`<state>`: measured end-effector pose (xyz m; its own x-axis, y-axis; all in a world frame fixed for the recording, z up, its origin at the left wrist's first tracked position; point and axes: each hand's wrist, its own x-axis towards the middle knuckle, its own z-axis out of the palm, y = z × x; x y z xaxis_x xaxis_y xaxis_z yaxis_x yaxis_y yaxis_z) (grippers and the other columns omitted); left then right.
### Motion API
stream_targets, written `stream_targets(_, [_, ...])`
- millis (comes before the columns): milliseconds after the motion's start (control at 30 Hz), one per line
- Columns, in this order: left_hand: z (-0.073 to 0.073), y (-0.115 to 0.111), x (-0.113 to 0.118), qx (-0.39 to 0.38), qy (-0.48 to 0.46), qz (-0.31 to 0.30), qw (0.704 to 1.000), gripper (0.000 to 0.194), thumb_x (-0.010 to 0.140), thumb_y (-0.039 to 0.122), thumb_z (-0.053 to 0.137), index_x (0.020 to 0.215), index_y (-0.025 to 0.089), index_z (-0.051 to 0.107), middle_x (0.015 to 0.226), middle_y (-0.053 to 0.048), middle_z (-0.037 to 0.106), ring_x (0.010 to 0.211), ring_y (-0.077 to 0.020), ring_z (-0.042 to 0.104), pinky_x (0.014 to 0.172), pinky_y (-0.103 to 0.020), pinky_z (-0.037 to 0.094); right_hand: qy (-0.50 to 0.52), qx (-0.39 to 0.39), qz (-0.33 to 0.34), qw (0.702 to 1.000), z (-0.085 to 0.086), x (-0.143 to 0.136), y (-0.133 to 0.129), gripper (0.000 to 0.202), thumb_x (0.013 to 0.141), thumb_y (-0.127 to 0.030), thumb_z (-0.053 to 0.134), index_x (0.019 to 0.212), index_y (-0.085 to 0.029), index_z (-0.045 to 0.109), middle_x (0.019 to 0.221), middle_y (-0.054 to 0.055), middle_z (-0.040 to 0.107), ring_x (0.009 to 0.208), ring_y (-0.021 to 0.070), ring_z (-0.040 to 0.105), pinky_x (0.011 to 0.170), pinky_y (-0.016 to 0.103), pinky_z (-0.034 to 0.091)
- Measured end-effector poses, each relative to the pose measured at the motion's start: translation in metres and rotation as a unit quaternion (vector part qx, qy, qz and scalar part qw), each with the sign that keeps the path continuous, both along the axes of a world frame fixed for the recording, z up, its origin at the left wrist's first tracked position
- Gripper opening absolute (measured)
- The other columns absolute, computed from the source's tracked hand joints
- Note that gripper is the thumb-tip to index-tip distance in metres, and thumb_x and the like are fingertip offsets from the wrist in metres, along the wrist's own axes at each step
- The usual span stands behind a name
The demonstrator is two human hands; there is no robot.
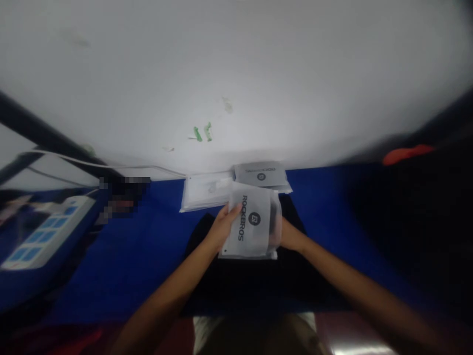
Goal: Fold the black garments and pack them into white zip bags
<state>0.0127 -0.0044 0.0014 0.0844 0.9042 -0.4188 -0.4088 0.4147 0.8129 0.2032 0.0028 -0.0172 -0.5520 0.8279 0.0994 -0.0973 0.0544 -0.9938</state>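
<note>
A frosted plastic zip bag (253,236) printed with ROCKBROS and a round logo is held up in front of me, its lettering running sideways. My left hand (224,223) grips its left edge, thumb on the front face. At the opposite edge, my right hand (284,232) reaches into or behind the bag; its fingers are blurred by the translucent plastic. Something dark shows faintly through the bag near those fingers. Beneath both hands lies a black cloth-like item (244,286), whose kind I cannot make out.
Against the white wall (314,88) lie a stack of clear bags (203,192) and another printed ROCKBROS bag (260,175), on a blue table surface (148,256). A power strip (50,231) with blue sockets is at left. A dark mass with a red piece (408,154) stands at right.
</note>
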Motion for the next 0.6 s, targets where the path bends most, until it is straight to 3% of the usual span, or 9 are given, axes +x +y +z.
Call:
stream_targets(167, [-0.008, -0.003, 0.007, 0.014, -0.029, 0.018, 0.999, 0.05, 0.071, 0.039, 0.08, 0.111, 0.015, 0.063, 0.089, -0.007, 0.075, 0.077, -0.0232, 0.072, 0.07, -0.033, 0.058, 0.015, -0.023, -0.054, 0.998, -0.004, -0.016, -0.006, 0.043, 0.072, -0.028, 0.077, 0.113, -0.027, 0.065, 0.118, 0.007, 0.065, 0.121, 0.0289, 0.054, 0.106, 0.049, 0.04])
stream_targets(233, [-0.009, -0.003, 0.006, 0.023, -0.026, 0.017, 0.999, 0.05, 0.071, 0.04, 0.079, 0.112, 0.016, 0.063, 0.089, -0.007, 0.075, 0.076, -0.0218, 0.072, 0.069, -0.031, 0.058, 0.017, -0.038, -0.066, 0.997, -0.006, -0.015, -0.006, 0.047, 0.067, -0.027, 0.081, 0.111, -0.027, 0.065, 0.116, 0.007, 0.066, 0.119, 0.0293, 0.055, 0.106, 0.049, 0.04])
stream_targets(333, [-0.01, -0.002, 0.003, 0.036, -0.021, 0.005, 0.999, 0.046, 0.073, 0.039, 0.078, 0.11, 0.016, 0.065, 0.085, -0.005, 0.075, 0.071, -0.0179, 0.071, 0.064, -0.026, 0.057, 0.045, -0.152, -0.051, 0.986, -0.006, -0.008, -0.004, 0.048, 0.065, -0.027, 0.082, 0.11, -0.023, 0.065, 0.11, 0.009, 0.069, 0.11, 0.0291, 0.062, 0.098, 0.049, 0.048])
stream_targets(433, [-0.013, -0.002, 0.0, 0.042, -0.022, -0.017, 0.999, 0.044, 0.074, 0.039, 0.078, 0.109, 0.016, 0.065, 0.085, -0.004, 0.074, 0.067, -0.0159, 0.07, 0.062, -0.024, 0.056, 0.084, -0.313, -0.04, 0.945, -0.002, -0.002, -0.003, 0.043, 0.069, -0.031, 0.078, 0.109, -0.021, 0.065, 0.099, 0.009, 0.072, 0.097, 0.0285, 0.068, 0.085, 0.046, 0.056])
stream_targets(500, [-0.015, -0.003, 0.001, 0.04, -0.019, -0.034, 0.998, 0.045, 0.075, 0.04, 0.077, 0.111, 0.017, 0.063, 0.088, -0.005, 0.075, 0.069, -0.0169, 0.07, 0.063, -0.026, 0.056, 0.094, -0.347, -0.046, 0.932, 0.001, -0.002, -0.004, 0.044, 0.066, -0.03, 0.081, 0.107, -0.021, 0.067, 0.096, 0.009, 0.073, 0.093, 0.029, 0.069, 0.08, 0.044, 0.058])
stream_targets(600, [-0.018, -0.007, 0.007, 0.036, -0.014, -0.052, 0.998, 0.049, 0.076, 0.043, 0.076, 0.116, 0.018, 0.061, 0.094, -0.006, 0.075, 0.075, -0.0194, 0.071, 0.067, -0.028, 0.057, 0.115, -0.337, -0.081, 0.931, 0.004, -0.007, -0.005, 0.038, 0.068, -0.032, 0.08, 0.103, -0.021, 0.068, 0.096, 0.01, 0.073, 0.093, 0.029, 0.069, 0.079, 0.043, 0.058])
